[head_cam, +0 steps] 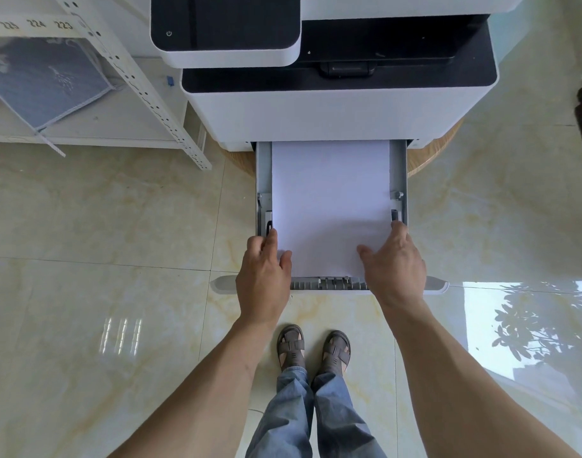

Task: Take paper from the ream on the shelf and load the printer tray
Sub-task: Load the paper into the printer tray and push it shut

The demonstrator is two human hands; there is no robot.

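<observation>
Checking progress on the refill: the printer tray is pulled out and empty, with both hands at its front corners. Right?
Not empty. The head view shows the printer tray pulled out with white paper lying in it, the left hand and right hand at its front corners.

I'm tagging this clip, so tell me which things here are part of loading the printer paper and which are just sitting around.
Part of the job:
- paper stack lying in the tray
- pulled-out printer tray
- printer
- left hand and right hand, at the stack's near corners

Just sitting around:
- white shelf with numbered labels
- blue-grey cloth on that shelf
- sandals
</observation>
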